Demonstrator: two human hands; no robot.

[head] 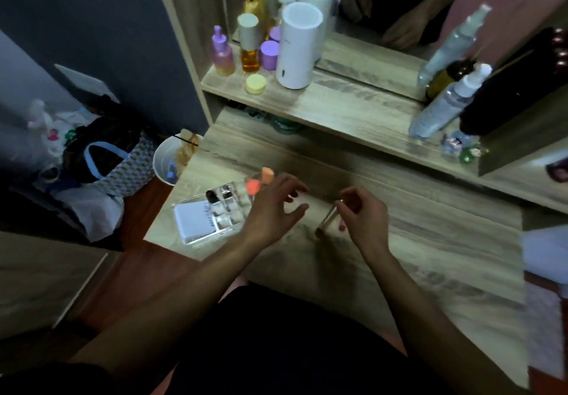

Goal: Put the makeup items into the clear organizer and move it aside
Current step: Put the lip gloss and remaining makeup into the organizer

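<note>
Organizer (212, 216) sits beside open left hand (273, 207); right hand (359, 210) pinches tube (327, 221).

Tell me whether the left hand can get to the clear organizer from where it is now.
Probably yes. The left hand hovers open right beside the clear organizer, at its right edge, with nothing between them. The right hand, holding a slim makeup tube, stays clear of that path.

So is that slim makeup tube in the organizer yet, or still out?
Out. The right hand pinches the slim tube above the bare table, to the right of the clear organizer.
</note>
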